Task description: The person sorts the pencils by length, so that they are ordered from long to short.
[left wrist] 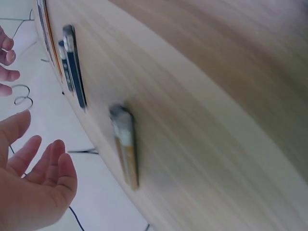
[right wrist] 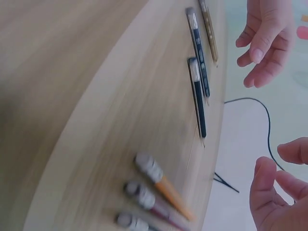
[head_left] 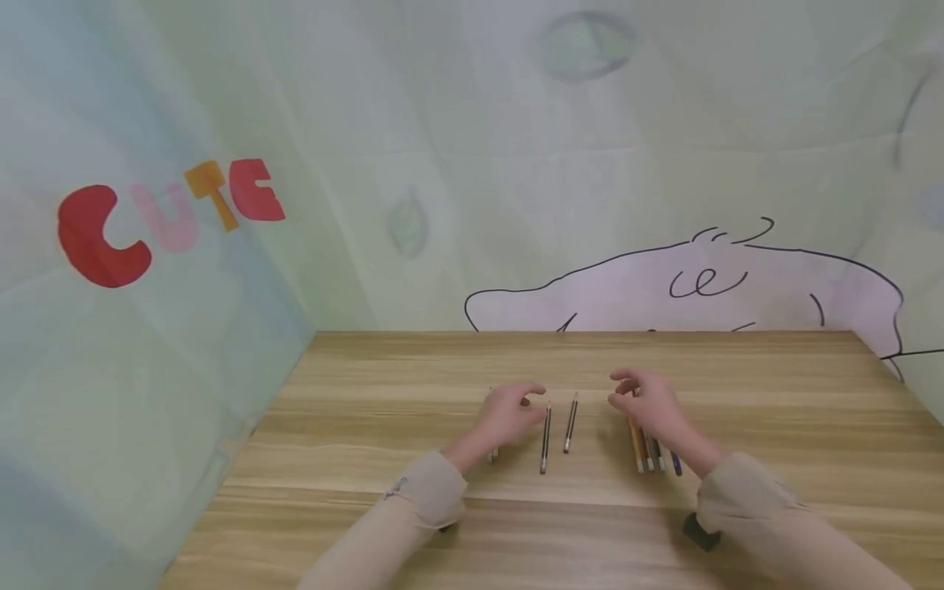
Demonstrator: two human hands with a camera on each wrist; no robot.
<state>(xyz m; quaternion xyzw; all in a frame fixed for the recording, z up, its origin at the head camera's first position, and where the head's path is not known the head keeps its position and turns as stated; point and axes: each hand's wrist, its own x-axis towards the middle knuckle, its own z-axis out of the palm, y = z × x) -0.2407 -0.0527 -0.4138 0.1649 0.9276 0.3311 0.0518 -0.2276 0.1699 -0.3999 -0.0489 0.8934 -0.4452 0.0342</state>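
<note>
My left hand [head_left: 511,415] hovers over the table with loosely bent fingers and nothing between them. Below it, partly hidden, lies a tan pencil group [left wrist: 127,149], blurred in the left wrist view. Two dark pencils, a nearer one [head_left: 546,442] and a farther one [head_left: 571,424], lie apart between the hands, eraser ends toward me. My right hand [head_left: 655,407], thumb and fingers spread apart, is above several pencils and covers their far ends. Among these are an orange pencil [right wrist: 168,190], a maroon pencil [right wrist: 156,207] and a blue one [head_left: 676,464]. Both hands are empty.
The wood-grain table [head_left: 354,410] ends at a printed cloth backdrop [head_left: 442,164] behind it. Another cloth wall with the letters CUTE [head_left: 173,213] stands at the left. A dark object [head_left: 701,533] shows beneath the right cuff.
</note>
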